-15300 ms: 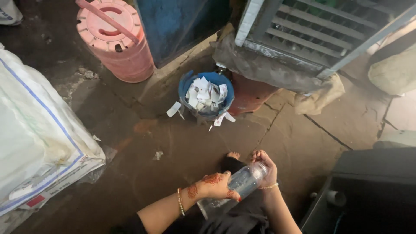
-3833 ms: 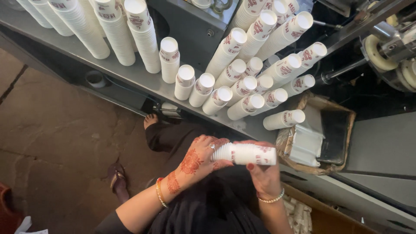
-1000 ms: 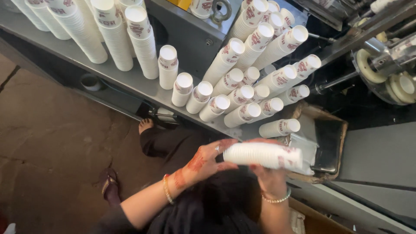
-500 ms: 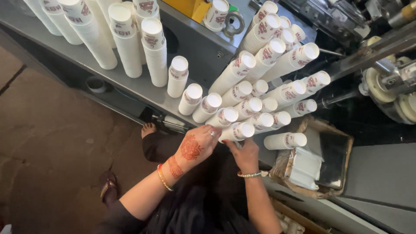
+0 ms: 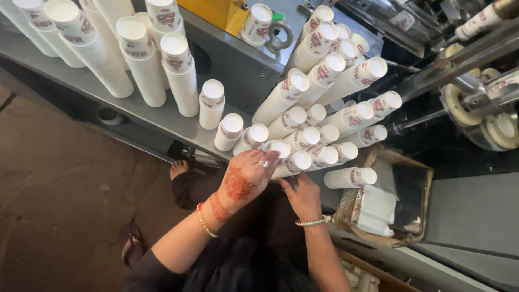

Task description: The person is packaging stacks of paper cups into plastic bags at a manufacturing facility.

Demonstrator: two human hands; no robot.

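Floor bare brown at far left; grey shelf above it carries upright cup stacks. Nearer the middle, a short stack stands alone. My left hand, patterned in henna, lies fingers curled over the bottom stack of the leaning pile, pressing on its rim end. My right hand sits just beneath, fingers tucked under that same stack; I cannot tell how tight the grip is. Further right, one stack lies on its side beside a worn box. Machine rollers at far right
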